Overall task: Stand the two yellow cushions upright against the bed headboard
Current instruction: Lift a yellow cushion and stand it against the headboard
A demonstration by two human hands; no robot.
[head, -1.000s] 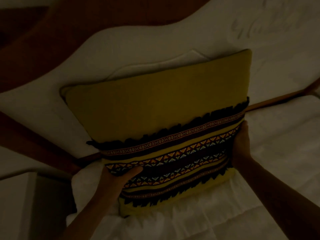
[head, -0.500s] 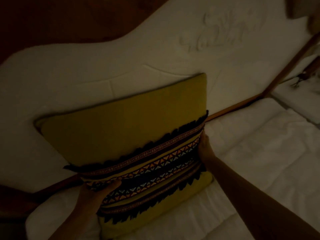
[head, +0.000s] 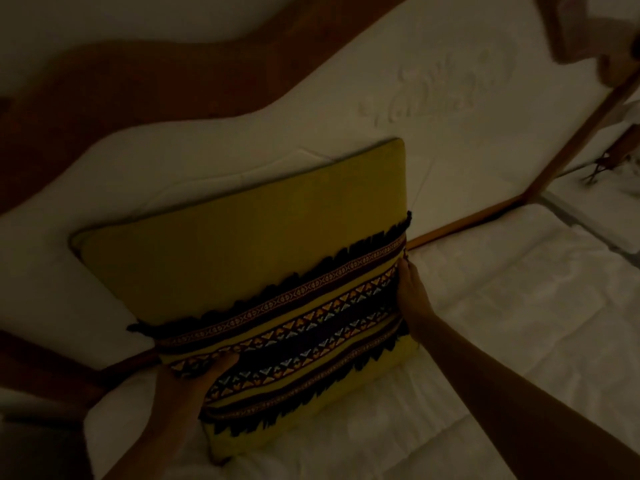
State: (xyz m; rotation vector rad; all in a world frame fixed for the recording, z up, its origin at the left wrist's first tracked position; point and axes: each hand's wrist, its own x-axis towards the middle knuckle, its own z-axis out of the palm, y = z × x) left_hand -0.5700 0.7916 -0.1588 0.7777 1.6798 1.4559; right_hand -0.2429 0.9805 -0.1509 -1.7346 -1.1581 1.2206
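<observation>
In the dim head view a yellow cushion (head: 249, 251) with a dark patterned, fringed band across its lower half stands upright on the white bedding, its back leaning on the padded white headboard (head: 346, 109). My left hand (head: 187, 379) grips its lower left edge, thumb on the patterned band. My right hand (head: 412, 292) is pressed flat on its right edge at the band. A second yellow cushion is not in sight.
White quilted bedding (head: 502, 323) spreads to the right and in front. A wooden frame rail (head: 478, 220) runs along the headboard's base and up its right side. Dark brown wood (head: 121, 84) curves above the padding. A blurry object (head: 616, 157) lies at far right.
The view has shifted, so the cushion sits lower and more to the left in frame than a second ago. Both hands keep their grips on its two sides.
</observation>
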